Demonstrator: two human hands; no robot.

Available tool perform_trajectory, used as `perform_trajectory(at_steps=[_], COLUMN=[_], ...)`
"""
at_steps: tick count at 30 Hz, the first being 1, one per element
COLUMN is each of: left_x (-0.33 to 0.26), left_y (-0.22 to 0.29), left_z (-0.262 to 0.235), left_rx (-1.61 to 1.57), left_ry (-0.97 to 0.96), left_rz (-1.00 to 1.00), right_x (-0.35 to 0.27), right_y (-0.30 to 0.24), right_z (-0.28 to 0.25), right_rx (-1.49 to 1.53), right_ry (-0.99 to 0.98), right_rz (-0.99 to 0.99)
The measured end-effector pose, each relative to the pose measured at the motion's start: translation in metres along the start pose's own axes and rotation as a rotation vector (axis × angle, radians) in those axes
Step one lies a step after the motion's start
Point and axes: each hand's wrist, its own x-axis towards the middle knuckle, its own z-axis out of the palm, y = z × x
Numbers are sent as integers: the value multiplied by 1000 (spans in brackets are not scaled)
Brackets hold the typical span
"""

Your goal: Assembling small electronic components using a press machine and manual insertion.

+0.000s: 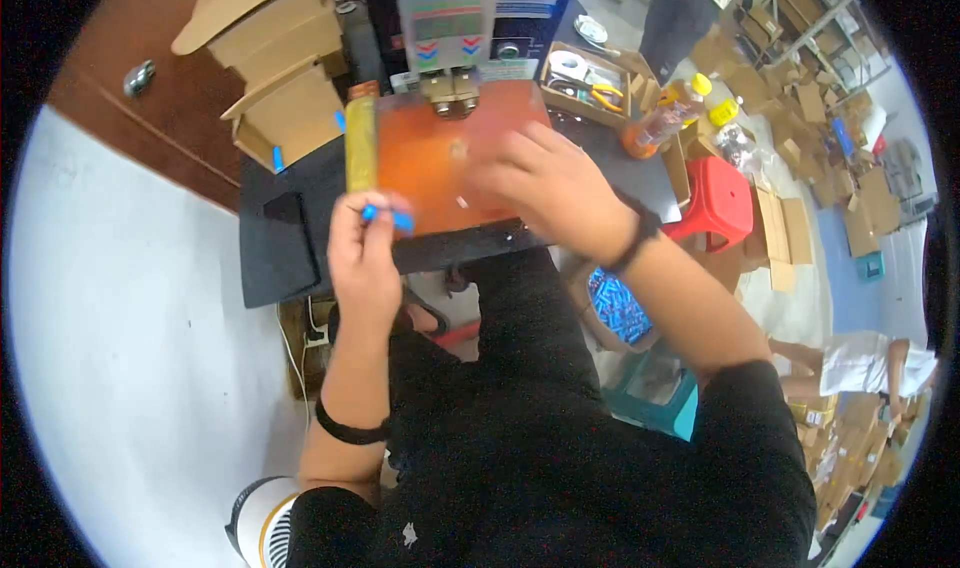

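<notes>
My left hand is closed around small blue pieces at the front left corner of an orange work plate. My right hand rests on the plate's right part, fingers curled over its surface; what lies under them is hidden. Above the plate stands a grey machine with a brass head just over the plate's far edge. A yellow-green strip runs along the plate's left side.
Cardboard boxes stand at the back left on the black table. A tray with tape and pliers, a bottle, a red stool, scattered cartons and two other people lie to the right.
</notes>
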Motion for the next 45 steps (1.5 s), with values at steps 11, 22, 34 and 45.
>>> perform_trajectory(at_steps=[11, 22, 34, 45], left_x=[-112, -139, -69, 72], left_y=[73, 87, 32, -12], left_z=[18, 43, 70, 41], left_rx=[-284, -60, 263, 606], left_ry=[-504, -205, -277, -290], left_rz=[-497, -256, -70, -189], right_x=[-59, -114, -96, -49], right_y=[-118, -176, -88, 45], right_z=[-57, -35, 6, -2], right_rx=[200, 1000, 926, 1242], right_ry=[114, 27, 379, 32], right_rz=[-363, 802, 883, 961])
